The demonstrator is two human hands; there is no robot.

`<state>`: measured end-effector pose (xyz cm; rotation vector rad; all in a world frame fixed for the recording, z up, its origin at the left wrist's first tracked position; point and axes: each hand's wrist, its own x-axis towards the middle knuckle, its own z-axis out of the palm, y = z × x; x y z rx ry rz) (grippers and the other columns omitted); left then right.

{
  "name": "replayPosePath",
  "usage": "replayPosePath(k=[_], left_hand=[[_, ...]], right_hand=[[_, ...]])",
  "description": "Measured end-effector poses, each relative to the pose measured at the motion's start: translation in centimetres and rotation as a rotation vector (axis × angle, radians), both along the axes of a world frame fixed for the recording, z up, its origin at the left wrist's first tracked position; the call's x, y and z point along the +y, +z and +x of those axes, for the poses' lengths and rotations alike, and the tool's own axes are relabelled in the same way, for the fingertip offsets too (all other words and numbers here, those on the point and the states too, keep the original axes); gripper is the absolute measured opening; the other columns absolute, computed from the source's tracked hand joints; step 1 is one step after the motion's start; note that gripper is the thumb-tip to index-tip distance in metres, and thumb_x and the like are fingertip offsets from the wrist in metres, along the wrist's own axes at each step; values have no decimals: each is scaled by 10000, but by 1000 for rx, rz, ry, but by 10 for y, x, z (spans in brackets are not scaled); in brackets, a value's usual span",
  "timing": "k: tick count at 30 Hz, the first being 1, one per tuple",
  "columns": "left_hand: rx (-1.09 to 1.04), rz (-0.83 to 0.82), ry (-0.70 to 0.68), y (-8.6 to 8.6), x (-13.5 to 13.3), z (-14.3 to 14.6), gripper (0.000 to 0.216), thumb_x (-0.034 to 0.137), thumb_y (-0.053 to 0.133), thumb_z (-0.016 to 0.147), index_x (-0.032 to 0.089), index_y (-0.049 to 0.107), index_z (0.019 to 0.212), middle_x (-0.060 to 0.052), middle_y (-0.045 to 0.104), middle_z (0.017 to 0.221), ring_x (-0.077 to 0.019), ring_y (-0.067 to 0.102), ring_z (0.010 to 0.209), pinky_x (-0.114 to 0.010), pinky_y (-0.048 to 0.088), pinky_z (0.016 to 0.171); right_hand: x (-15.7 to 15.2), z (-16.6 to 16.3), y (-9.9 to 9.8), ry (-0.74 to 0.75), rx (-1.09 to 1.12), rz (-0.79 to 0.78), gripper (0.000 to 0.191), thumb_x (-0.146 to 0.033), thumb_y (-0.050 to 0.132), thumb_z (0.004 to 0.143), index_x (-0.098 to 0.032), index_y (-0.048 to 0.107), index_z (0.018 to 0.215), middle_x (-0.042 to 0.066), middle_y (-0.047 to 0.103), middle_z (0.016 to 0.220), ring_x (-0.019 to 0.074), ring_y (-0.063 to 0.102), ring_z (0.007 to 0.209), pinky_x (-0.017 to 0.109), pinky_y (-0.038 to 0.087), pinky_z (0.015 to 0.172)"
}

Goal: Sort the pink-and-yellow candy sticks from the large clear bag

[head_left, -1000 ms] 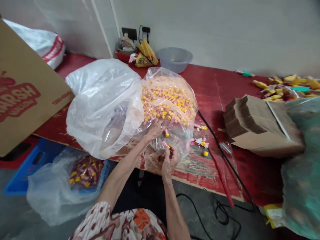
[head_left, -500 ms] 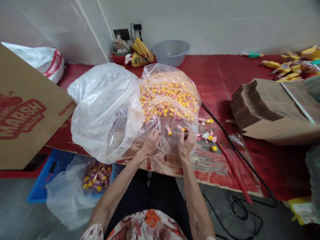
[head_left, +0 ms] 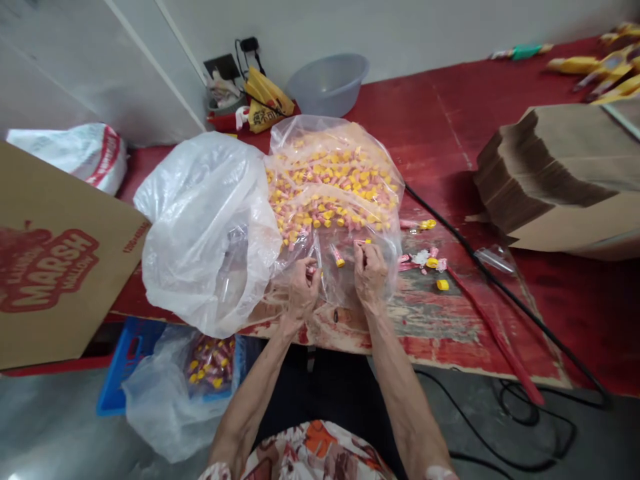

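Observation:
My right hand (head_left: pixel 371 272) pinches a small pink tube with a yellow cap (head_left: pixel 361 243) at the front of a clear plastic bag (head_left: pixel 350 267). Curled closed a little to the left, my left hand (head_left: pixel 303 288) has a similar pink piece (head_left: pixel 311 270) showing between its fingers. Between the hands, a loose pink tube (head_left: pixel 337 255) with a yellow cap lies on the clear plastic. Many more such capped tubes (head_left: pixel 335 180) fill the bag behind. A milky plastic bag (head_left: pixel 200 220) stands open-mouthed to the left.
A cardboard box (head_left: pixel 60 260) stands at left, above a blue crate (head_left: pixel 117 373) on the floor. Stacked flat cardboard (head_left: pixel 560 180), a black cable (head_left: pixel 480 260), a red strip (head_left: pixel 500 340) and a loose yellow cap (head_left: pixel 443 285) lie at right. A basin (head_left: pixel 327 83) sits behind.
The view has shifted and tilted slightly. My left hand has turned and curled, and a pink piece now shows in it. My right hand keeps its tube, its fingers drawn closer around it.

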<state>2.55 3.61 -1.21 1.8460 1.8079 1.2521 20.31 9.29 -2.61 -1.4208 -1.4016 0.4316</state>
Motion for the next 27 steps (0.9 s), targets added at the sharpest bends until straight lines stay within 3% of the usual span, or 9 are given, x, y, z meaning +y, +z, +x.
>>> replayPosePath(k=[3,6,9,13,17,21,24,26,27], left_hand=[[71,3,-41,-2,-1,8,181,294,556,1081,230,674,1201,-107,768,1111,-236,739,954,-410,619,917],[52,-101,-40,2,2,11,184,321,571,1095,235,681,1214,-89,775,1089,-222,741,919,-385,619,887],[-39,-144,22,9,3,9,208,368,546,1126,233,677,1214,-74,773,1088,-200,742,904,-347,620,842],[5,-83,45,11,-2,8,176,381,594,1111,234,659,1185,-83,757,1127,-218,740,1000,-373,613,920],[166,-101,-36,16,-12,9,130,359,628,1100,233,658,1115,-72,735,1054,-223,720,943,-412,567,955],[266,-146,-18,24,-19,15,166,396,677,1089,238,688,1138,-110,750,1110,-296,710,1100,-538,467,1144],[237,-222,-37,15,-21,21,163,382,713,1069,254,704,1169,-101,759,1062,-335,715,1113,-602,431,1188],[197,-218,-63,3,-22,21,160,392,749,1053,288,703,1165,-66,743,976,-316,731,1018,-585,500,1133],[177,-186,-74,-3,-23,19,165,429,762,1048,313,703,1150,-61,747,987,-308,730,996,-569,536,1092]], right_hand=[[0,-5,-1,45,30,-11,473,-552,439,1161,-250,633,852,57,678,909,212,622,875,362,538,882],[1,-5,0,23,84,-15,521,-598,392,1167,-254,630,856,57,679,892,210,627,852,357,531,856],[4,-2,1,-18,148,-52,543,-594,329,1175,-251,646,900,61,690,879,210,636,814,357,525,817],[7,0,0,-73,228,-101,510,-532,290,1183,-232,693,1100,56,707,888,207,663,799,344,531,796],[11,-2,-4,-67,202,-80,425,-410,321,1182,-221,666,1344,67,749,998,206,711,899,351,565,876],[13,2,-6,-50,131,-37,360,-306,346,1179,-223,663,1326,83,765,1136,208,729,1066,395,566,1023],[13,9,-7,8,107,-86,387,-263,311,1181,-182,684,1248,83,761,1157,190,719,1137,386,522,1095],[13,12,-8,45,84,-107,470,-196,217,1159,-129,677,1224,100,753,1166,149,712,1176,343,476,1118],[14,12,-9,43,83,-102,353,-139,314,1149,-143,662,1211,114,770,1182,154,707,1142,351,492,1108]])
